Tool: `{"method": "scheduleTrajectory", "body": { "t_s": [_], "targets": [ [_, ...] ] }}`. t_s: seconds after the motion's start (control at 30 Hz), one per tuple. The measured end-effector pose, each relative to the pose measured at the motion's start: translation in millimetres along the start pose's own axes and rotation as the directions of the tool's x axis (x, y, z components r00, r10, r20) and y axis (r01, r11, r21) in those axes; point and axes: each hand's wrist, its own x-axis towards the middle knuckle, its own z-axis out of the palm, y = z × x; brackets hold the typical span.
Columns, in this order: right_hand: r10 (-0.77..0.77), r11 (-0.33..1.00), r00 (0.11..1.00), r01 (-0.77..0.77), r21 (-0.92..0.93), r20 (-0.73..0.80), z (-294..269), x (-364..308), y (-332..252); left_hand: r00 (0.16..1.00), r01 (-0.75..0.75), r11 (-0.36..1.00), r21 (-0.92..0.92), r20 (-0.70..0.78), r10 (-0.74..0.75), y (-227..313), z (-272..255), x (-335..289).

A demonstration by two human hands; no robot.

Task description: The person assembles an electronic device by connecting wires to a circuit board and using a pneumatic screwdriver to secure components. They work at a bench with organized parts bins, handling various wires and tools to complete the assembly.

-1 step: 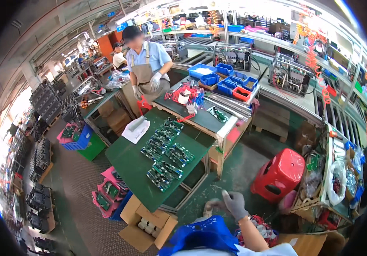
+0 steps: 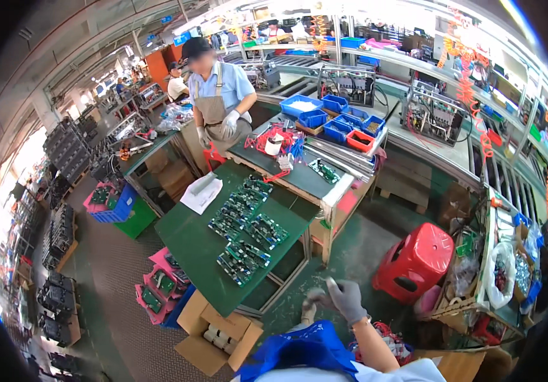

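Observation:
My two grey-gloved hands are close together in front of my blue apron [image 2: 309, 347], above the green floor. My right hand [image 2: 349, 301] has its thumb lifted away from the palm, and I see nothing held in it. Just left of it, my left hand [image 2: 313, 302] is bent toward the right hand, its fingers partly hidden and blurred. Nearest on the left is a green-topped table [image 2: 185, 239], where several green circuit boards [image 2: 243, 261] lie in clusters. A white paper sheet [image 2: 200, 196] lies at its far left.
A red plastic stool [image 2: 423, 254] stands to my right. By the table's near end sits an open cardboard box [image 2: 191, 312]. A co-worker in a brown apron [image 2: 213, 111] stands beyond the table, beside a workbench [image 2: 258, 159] with blue bins [image 2: 301, 105].
My right hand has shifted slightly left and up, and its thumb points higher. My left hand has risen a little beside it. The co-worker has barely moved.

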Motion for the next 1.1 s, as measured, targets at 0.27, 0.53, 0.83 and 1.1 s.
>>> {"method": "scheduleTrajectory", "body": {
  "t_s": [0.27,0.53,0.83,1.1],
  "targets": [
    [0.127,0.990,0.987,-0.133,-0.050,-0.101,-89,74,7,0.602,-0.699,0.514,-0.497,-0.021,0.798,505,-84,85],
    [0.481,0.869,0.820,-0.399,0.294,-0.311,-145,31,25,0.287,-0.643,0.679,-0.354,0.711,0.642,652,69,127],
    [0.518,0.775,0.567,0.005,0.632,-0.640,-212,13,57,-0.427,-0.661,0.612,-0.435,0.888,0.170,690,238,-33],
    [0.624,0.776,0.044,0.083,0.625,-0.780,-246,-57,100,-0.482,-0.447,0.894,-0.043,0.853,-0.200,741,279,-56]
  ]
}}
